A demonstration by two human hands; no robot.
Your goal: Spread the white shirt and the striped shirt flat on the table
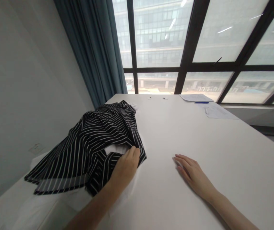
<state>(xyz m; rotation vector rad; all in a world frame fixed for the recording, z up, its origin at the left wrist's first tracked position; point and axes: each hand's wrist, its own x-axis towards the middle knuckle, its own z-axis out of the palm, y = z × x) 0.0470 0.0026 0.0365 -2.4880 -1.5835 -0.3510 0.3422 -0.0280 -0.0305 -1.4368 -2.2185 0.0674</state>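
Note:
A black garment with thin white stripes (103, 127), perhaps a shirt, lies rumpled along the left side of the white table. Its lower left part spreads toward the wall. My left hand (127, 163) grips the garment near its right edge, with the fingers curled and their tips hidden. Something white shows in a gap in the cloth beside that hand, and more white material lies under the garment. To the right, my right hand (191, 172) rests on the tabletop, its fingers stretched out and nothing in them. It is apart from the garment.
The white table (165, 127) reaches to the window (160, 38). Papers (194, 97) and a blue pen (201, 102) lie at its far right, with another sheet (219, 112) nearer. A blue curtain (98, 48) hangs at the back left. A wall socket (36, 149) is at left.

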